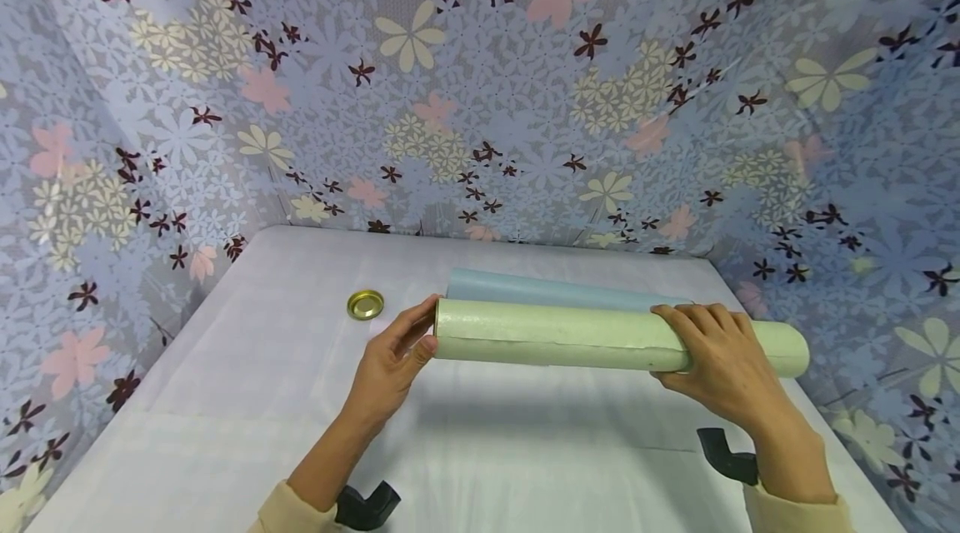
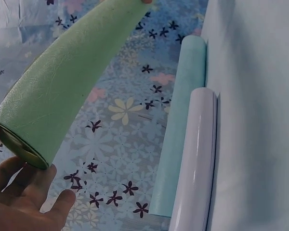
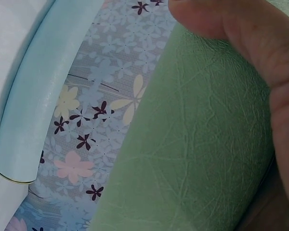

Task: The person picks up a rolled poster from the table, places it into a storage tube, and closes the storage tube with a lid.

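Left hand (image 1: 392,360) half-curled, pinching one end of the green tube (image 1: 551,337), right hand (image 1: 723,366) wrapped over it toward the surface's (image 1: 225,458) right edge.

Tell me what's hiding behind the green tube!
In the head view, a blue tube peeks out behind the green tube, which covers its near side. The left wrist view also shows a white tube beside the blue tube; from the head, it is nearly all covered.
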Demonstrator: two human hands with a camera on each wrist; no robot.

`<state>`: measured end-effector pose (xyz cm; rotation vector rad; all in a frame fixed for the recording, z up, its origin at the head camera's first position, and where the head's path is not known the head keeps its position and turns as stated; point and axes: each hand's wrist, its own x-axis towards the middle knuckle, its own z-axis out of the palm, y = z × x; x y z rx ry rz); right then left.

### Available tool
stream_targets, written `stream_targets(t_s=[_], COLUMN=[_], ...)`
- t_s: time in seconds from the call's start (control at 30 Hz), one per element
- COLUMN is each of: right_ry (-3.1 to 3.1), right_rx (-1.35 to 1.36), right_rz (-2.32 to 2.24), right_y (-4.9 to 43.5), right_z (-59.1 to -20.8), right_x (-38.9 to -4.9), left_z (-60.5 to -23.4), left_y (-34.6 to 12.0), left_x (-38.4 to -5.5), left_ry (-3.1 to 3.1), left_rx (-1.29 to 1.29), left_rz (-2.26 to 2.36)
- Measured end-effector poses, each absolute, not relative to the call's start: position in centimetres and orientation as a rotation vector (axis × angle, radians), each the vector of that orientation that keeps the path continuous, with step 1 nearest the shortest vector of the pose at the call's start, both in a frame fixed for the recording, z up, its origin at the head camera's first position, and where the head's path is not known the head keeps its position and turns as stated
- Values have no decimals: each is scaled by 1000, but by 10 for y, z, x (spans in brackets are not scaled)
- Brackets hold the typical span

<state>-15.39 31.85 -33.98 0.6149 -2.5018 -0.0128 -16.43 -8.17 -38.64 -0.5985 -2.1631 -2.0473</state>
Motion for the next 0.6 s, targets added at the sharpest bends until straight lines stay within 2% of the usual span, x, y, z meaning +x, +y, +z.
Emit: stream_targets(t_s=[0.6], right_ry=[-2515], right_rx=[617], right_rz=[10], right_y=[315], right_z=[-343], right_x=[-155], left_z=[-384], left_y=[-93], left_x=[-162], left_ry=[-2190], left_rx=[-639], left_rz=[-1998])
